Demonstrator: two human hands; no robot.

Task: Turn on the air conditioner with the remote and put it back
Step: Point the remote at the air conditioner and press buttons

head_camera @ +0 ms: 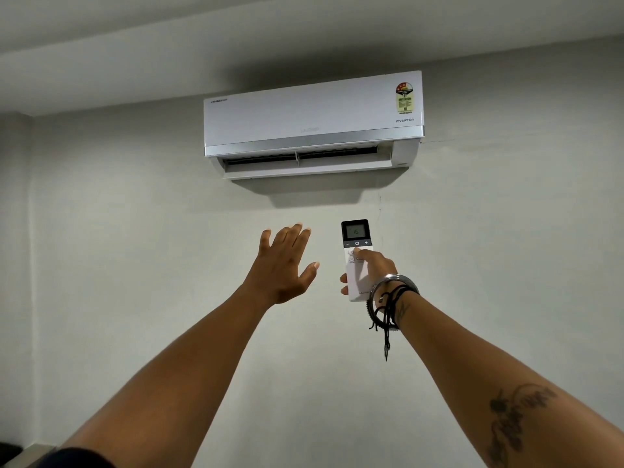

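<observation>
A white air conditioner hangs high on the wall, its bottom flap swung open. Below it my right hand grips a white remote held upright and aimed at the unit. The remote's dark screen is lit and reads 16, and my thumb rests on the buttons just under the power key. My left hand is raised beside the remote, to its left, empty with fingers spread.
The pale wall fills most of the view, meeting the ceiling above the unit. Bangles and black threads circle my right wrist. A dark object shows at the bottom left corner.
</observation>
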